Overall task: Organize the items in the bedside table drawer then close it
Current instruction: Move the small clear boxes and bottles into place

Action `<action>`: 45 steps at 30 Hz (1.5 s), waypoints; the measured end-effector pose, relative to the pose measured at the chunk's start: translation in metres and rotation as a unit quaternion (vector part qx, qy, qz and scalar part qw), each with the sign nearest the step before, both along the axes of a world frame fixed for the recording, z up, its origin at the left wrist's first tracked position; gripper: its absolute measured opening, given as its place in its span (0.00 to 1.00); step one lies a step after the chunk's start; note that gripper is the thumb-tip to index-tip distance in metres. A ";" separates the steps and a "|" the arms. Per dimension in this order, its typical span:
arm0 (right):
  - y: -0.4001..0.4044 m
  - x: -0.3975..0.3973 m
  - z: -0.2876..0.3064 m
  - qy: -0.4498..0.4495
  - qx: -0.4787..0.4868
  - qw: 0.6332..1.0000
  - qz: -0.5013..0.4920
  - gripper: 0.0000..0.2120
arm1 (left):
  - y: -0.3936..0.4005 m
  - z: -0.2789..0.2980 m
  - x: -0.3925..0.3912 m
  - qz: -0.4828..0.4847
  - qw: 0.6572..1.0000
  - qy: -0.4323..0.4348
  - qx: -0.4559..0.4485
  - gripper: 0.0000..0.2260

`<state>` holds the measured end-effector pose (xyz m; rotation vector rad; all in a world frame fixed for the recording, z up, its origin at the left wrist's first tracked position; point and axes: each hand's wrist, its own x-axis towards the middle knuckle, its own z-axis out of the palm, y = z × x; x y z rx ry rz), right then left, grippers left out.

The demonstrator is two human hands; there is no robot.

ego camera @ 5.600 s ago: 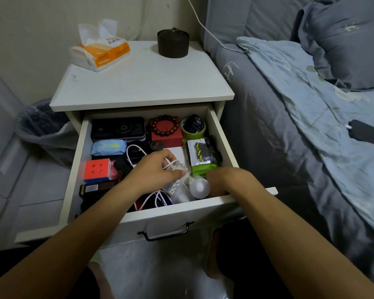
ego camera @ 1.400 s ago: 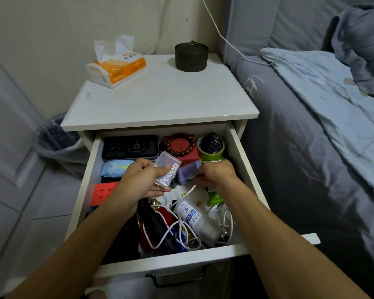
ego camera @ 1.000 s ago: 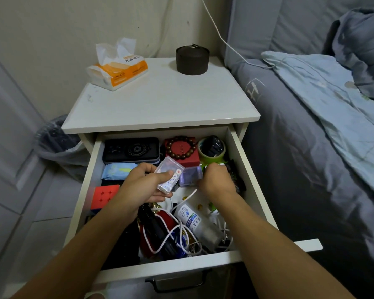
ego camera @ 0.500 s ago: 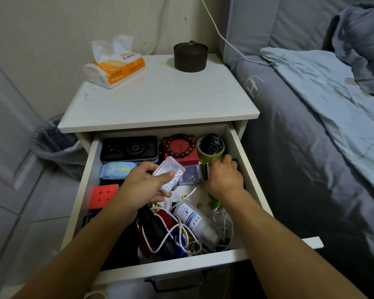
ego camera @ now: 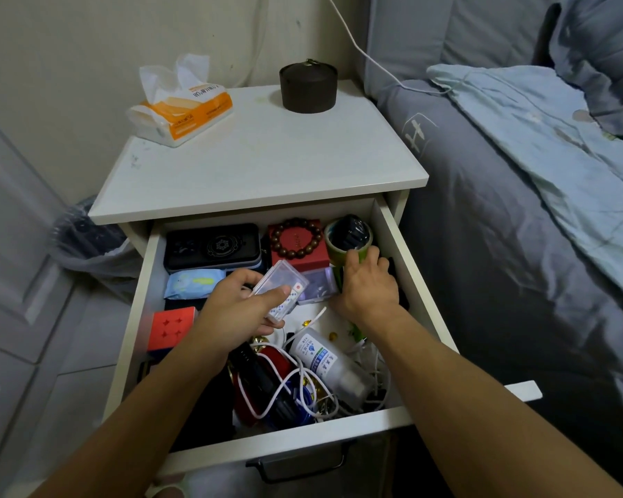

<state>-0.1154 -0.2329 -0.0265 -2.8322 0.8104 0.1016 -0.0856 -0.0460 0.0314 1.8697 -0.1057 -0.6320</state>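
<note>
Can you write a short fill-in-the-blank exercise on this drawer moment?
1. The left hand holds a clear plastic ____ of dice.
2. The brown bead bracelet lies on a ____ box.
3. The orange tissue pack sits on the white bedside ____.

Missing words: case; red; table

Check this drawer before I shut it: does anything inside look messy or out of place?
Yes. At the front of the open white drawer, a white cable loops in a tangle over a clear bottle lying on its side.
</note>
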 end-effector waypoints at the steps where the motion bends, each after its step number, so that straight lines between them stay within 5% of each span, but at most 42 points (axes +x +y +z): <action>1: 0.000 0.000 0.000 -0.003 0.004 1.000 -0.003 0.28 | 0.001 0.000 0.000 0.001 1.000 -0.002 0.001 0.12; 8: -0.006 -0.008 0.000 -0.016 0.014 1.000 0.003 0.26 | -0.007 0.008 0.015 -0.117 0.960 -0.219 0.131 0.06; 16: -0.020 -0.010 0.011 0.004 0.121 0.992 0.033 0.32 | -0.048 -0.012 0.026 -0.388 0.833 -0.296 0.262 0.10; 21: -0.018 -0.008 0.010 -0.004 0.106 0.994 0.029 0.32 | -0.071 -0.021 0.034 -0.362 0.759 -0.426 0.333 0.10; 27: -0.013 -0.004 0.004 -0.001 0.067 0.998 0.021 0.29 | -0.098 -0.030 0.025 -0.376 0.677 -0.473 0.419 0.11; 37: -0.008 -0.005 0.001 -0.017 0.062 0.998 -0.007 0.34 | -0.087 -0.048 0.026 -0.351 0.721 -0.463 0.377 0.10; 45: -0.002 -0.006 -0.001 -0.016 0.024 0.999 -0.023 0.36 | -0.085 -0.049 0.030 -0.347 0.719 -0.476 0.368 0.10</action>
